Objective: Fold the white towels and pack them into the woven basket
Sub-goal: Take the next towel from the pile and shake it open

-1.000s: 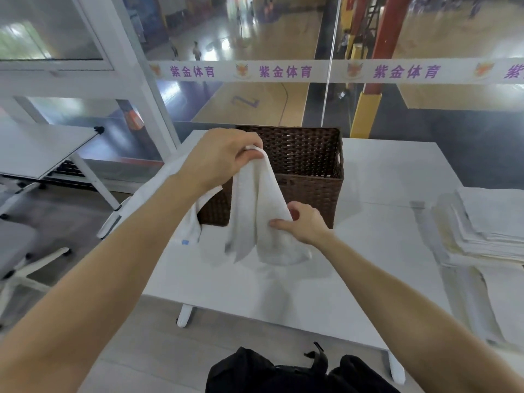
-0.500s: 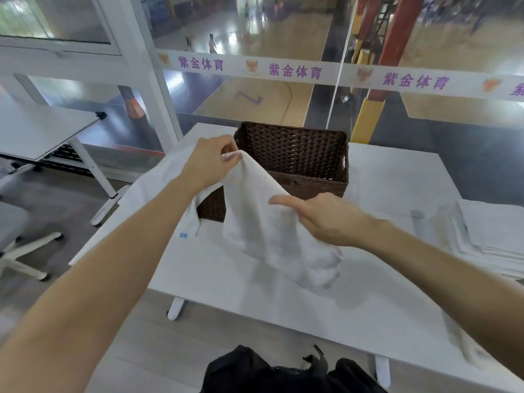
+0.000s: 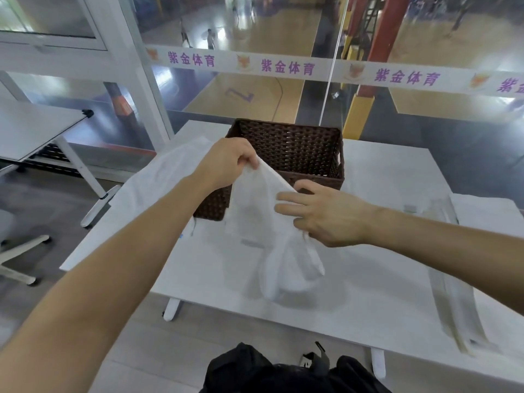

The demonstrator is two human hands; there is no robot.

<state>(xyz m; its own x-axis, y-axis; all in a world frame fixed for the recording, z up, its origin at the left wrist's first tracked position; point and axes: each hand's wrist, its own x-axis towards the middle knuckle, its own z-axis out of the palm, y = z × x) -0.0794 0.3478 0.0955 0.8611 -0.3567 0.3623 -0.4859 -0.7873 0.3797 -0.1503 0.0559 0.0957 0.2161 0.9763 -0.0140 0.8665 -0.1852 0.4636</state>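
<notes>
Towel (image 3: 255, 217), limp white: left hand (image 3: 226, 163) pinch-grip on corner, right hand (image 3: 326, 217) grips bunched edge.

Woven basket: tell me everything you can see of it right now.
The woven basket is dark brown, rectangular and open-topped, standing upright at the far side of the white table. A handle slot shows in its right wall. Its visible inside walls are bare; the bottom is hidden. The left hand and the white towel it grips cover the near left corner; whether they touch it I cannot tell.
</notes>
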